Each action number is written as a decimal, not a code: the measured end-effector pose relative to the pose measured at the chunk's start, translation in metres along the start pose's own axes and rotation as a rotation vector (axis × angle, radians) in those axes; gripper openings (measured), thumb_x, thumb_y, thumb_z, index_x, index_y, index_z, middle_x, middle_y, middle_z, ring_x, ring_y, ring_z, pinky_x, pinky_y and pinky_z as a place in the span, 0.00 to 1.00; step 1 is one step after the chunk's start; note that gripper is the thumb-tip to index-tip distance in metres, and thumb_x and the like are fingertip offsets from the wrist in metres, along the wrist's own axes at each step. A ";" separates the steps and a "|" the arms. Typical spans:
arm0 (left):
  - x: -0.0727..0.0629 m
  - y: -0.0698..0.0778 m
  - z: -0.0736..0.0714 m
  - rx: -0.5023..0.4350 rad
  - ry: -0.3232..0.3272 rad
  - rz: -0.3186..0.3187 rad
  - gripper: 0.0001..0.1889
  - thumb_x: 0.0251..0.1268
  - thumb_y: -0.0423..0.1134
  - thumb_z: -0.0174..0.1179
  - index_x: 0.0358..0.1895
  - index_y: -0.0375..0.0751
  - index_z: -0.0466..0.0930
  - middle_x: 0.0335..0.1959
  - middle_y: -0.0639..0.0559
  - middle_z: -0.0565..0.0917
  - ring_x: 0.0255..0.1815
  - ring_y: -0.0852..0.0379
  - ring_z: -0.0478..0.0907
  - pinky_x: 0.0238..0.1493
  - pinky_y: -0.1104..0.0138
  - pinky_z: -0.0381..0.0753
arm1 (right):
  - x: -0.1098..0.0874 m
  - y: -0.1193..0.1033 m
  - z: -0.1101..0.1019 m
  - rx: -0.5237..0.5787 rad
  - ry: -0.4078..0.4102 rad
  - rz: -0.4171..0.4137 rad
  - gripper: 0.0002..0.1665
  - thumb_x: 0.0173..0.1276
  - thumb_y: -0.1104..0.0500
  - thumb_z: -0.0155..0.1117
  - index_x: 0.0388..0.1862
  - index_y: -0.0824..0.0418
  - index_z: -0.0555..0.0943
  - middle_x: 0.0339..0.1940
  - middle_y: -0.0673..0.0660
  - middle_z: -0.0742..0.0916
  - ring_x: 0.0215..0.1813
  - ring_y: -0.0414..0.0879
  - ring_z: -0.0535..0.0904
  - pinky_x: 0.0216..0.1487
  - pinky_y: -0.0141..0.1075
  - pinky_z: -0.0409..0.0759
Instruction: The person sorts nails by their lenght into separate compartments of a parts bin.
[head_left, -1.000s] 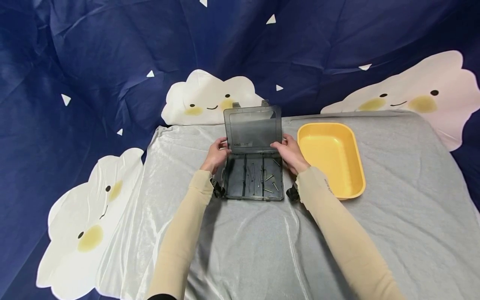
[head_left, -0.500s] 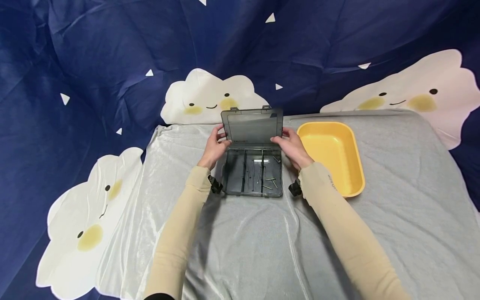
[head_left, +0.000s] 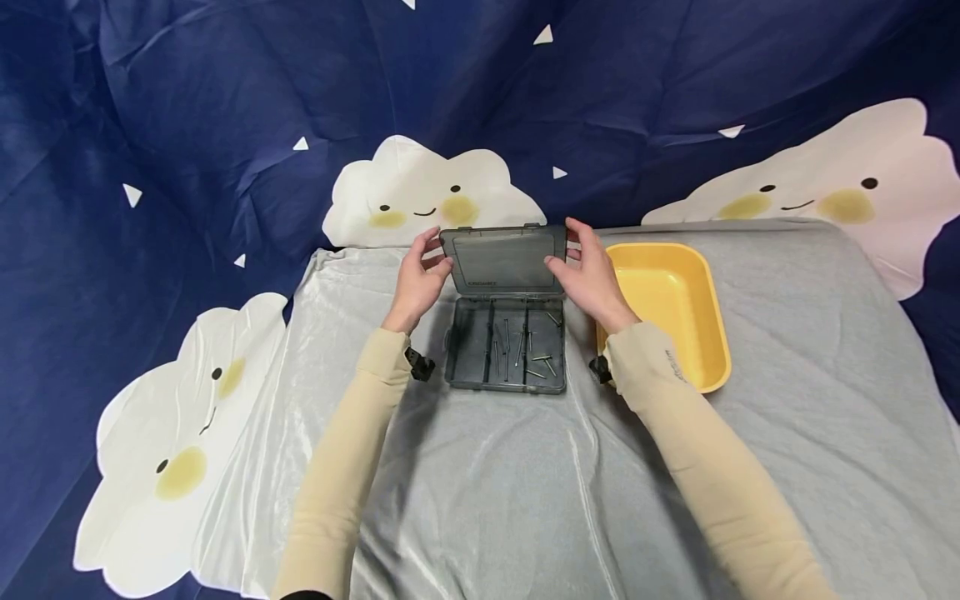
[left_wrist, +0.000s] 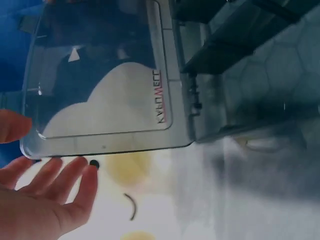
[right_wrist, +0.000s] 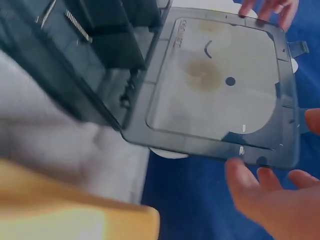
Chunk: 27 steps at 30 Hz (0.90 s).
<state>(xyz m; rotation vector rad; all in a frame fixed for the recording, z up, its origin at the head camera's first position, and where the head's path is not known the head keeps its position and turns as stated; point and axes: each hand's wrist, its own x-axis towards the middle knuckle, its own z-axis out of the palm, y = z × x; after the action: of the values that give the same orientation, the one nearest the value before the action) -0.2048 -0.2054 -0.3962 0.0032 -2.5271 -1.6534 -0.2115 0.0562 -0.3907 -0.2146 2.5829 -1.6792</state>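
Note:
In the head view, a smoky see-through plastic box lies on the grey cloth, its hinged lid raised and tilted. Several metal screws lie in the middle and right compartments. My left hand is at the lid's left side. My right hand is at its right side, the thumb overlapping the front. In the left wrist view, loosely extended fingers reach the lid's edge, and the thumb overlaps a corner. Spread fingers meet the opposite edge in the right wrist view.
A yellow tray stands just right of the box, partly covered by my right forearm. Grey cloth covers the table. Behind it hangs a dark blue curtain with smiling clouds.
The lid has swung some way forward over the box, its top edge lower and nearer. Both hands have moved up along its sides, and their fingers are more spread. The box shifted slightly away.

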 end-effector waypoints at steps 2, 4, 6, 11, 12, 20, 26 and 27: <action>-0.003 0.003 -0.001 0.078 0.019 0.080 0.29 0.68 0.32 0.54 0.71 0.49 0.63 0.63 0.41 0.72 0.60 0.43 0.76 0.57 0.56 0.78 | -0.003 -0.004 -0.002 -0.041 0.003 -0.054 0.41 0.68 0.55 0.59 0.77 0.53 0.55 0.71 0.63 0.66 0.67 0.60 0.69 0.64 0.50 0.72; -0.007 0.004 -0.002 0.160 0.029 0.161 0.28 0.68 0.32 0.53 0.71 0.50 0.65 0.61 0.40 0.72 0.58 0.44 0.78 0.54 0.58 0.80 | -0.007 -0.005 -0.003 -0.079 0.001 -0.117 0.41 0.67 0.56 0.59 0.77 0.52 0.56 0.70 0.63 0.66 0.64 0.60 0.71 0.61 0.49 0.74; -0.011 0.004 -0.002 0.229 0.032 0.233 0.26 0.69 0.34 0.53 0.70 0.50 0.67 0.58 0.39 0.72 0.55 0.45 0.78 0.51 0.59 0.81 | -0.010 -0.007 -0.003 -0.133 -0.008 -0.172 0.40 0.67 0.56 0.60 0.76 0.53 0.57 0.70 0.63 0.65 0.59 0.59 0.73 0.58 0.48 0.75; -0.022 0.004 -0.005 0.378 0.017 0.366 0.19 0.72 0.40 0.53 0.64 0.45 0.74 0.56 0.39 0.71 0.51 0.47 0.73 0.45 0.59 0.82 | -0.022 -0.010 -0.002 -0.314 -0.027 -0.285 0.36 0.69 0.54 0.60 0.74 0.56 0.62 0.69 0.62 0.67 0.58 0.59 0.73 0.61 0.51 0.70; -0.025 0.004 -0.005 0.402 0.013 0.388 0.18 0.73 0.41 0.53 0.63 0.44 0.75 0.56 0.40 0.71 0.50 0.47 0.72 0.45 0.59 0.81 | -0.025 -0.010 -0.002 -0.341 -0.031 -0.303 0.36 0.69 0.54 0.60 0.74 0.57 0.63 0.69 0.62 0.67 0.60 0.60 0.73 0.62 0.52 0.70; -0.043 0.004 -0.012 0.501 -0.033 0.530 0.14 0.73 0.43 0.54 0.55 0.42 0.78 0.53 0.45 0.76 0.47 0.47 0.79 0.40 0.60 0.83 | -0.044 -0.012 0.004 -0.453 -0.067 -0.393 0.32 0.72 0.51 0.58 0.72 0.56 0.66 0.66 0.63 0.70 0.60 0.61 0.74 0.60 0.53 0.71; -0.055 0.003 -0.013 0.663 -0.068 0.607 0.13 0.72 0.41 0.56 0.55 0.44 0.78 0.48 0.47 0.79 0.40 0.50 0.80 0.38 0.58 0.80 | -0.058 -0.008 0.010 -0.523 -0.071 -0.432 0.29 0.73 0.51 0.57 0.70 0.58 0.69 0.61 0.63 0.74 0.58 0.61 0.73 0.58 0.53 0.71; -0.057 0.003 -0.013 0.696 -0.079 0.616 0.14 0.71 0.41 0.57 0.56 0.44 0.78 0.47 0.47 0.79 0.39 0.49 0.80 0.37 0.57 0.80 | -0.061 -0.007 0.011 -0.535 -0.073 -0.435 0.28 0.73 0.50 0.57 0.69 0.58 0.70 0.60 0.63 0.75 0.57 0.62 0.74 0.57 0.54 0.71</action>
<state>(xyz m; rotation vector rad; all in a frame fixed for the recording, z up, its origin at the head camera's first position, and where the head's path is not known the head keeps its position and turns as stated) -0.1464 -0.2120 -0.3942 -0.6974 -2.6269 -0.5353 -0.1494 0.0525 -0.3901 -0.8940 3.0227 -0.9764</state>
